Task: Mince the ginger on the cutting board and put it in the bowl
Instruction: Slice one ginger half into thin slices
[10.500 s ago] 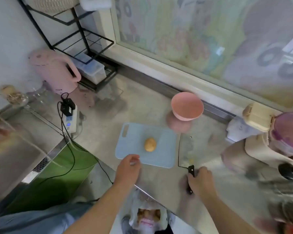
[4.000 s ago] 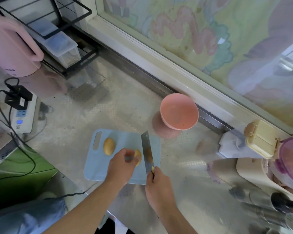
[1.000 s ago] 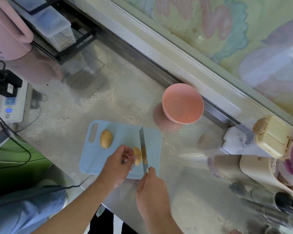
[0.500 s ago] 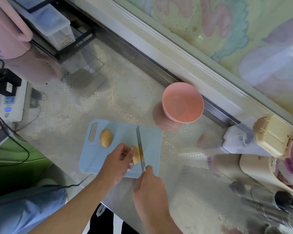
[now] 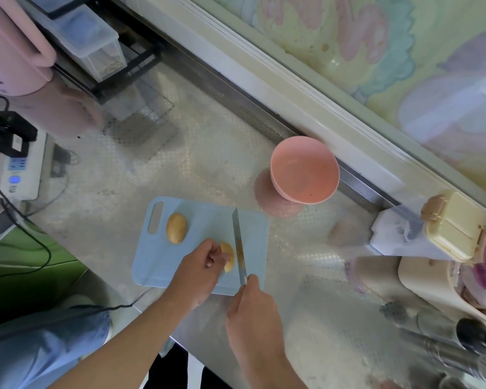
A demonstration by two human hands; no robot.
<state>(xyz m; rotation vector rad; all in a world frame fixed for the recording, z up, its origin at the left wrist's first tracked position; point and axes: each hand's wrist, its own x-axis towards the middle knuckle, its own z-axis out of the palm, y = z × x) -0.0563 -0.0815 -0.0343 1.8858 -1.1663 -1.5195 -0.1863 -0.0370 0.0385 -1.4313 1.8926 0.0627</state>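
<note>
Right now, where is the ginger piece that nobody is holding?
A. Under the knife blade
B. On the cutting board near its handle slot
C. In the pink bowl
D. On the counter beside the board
B: the loose ginger piece lies on the cutting board beside its handle slot, apart from the left hand.

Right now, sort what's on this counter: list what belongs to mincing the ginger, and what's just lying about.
For the job:
light blue plastic cutting board
yellow-brown ginger piece being cut
second ginger piece by the board's handle slot
steel-bladed knife
pink round bowl
left hand
right hand

Lying about:
pink kettle
white power strip
clear plastic storage box
cream latched box
</note>
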